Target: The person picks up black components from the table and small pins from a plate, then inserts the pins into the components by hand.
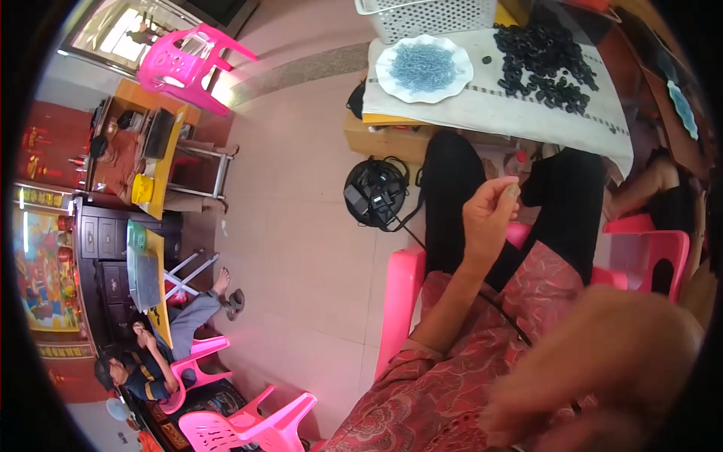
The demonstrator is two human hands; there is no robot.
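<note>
Left hand [491,213] is raised over the lap, fingers pinched together near the thumb tip, maybe on something tiny, but too small to tell what, so grip content is unclear. Right hand [602,369] is a big blur close to the lens at lower right, cannot tell whether it is clenched or loose or holding anything. Person sits on a pink plastic chair [401,297], wearing a red patterned top [452,377] and black trousers [452,188], knees pointing toward a low table covered with a white cloth [497,105]. On the cloth, a white scalloped plate [392,83] holds a heap of small pale blue-grey parts [423,66]; just right of it lies a spread pile of small black rings [546,64], a few loose ones between pile and plate. Both piles are well apart from the left hand, up at the far side of the knees. A white perforated basket [429,15] sits at the table's far edge behind the plate. On the floor left of the knees, a black bundle of cables and a power brick [376,192], near the table's wooden base. Far left, another person [147,361] sits on a pink chair at a yellow-edged table [147,271]. One more pink chair [192,60] stands at top left, another [248,426] at the bottom.
</note>
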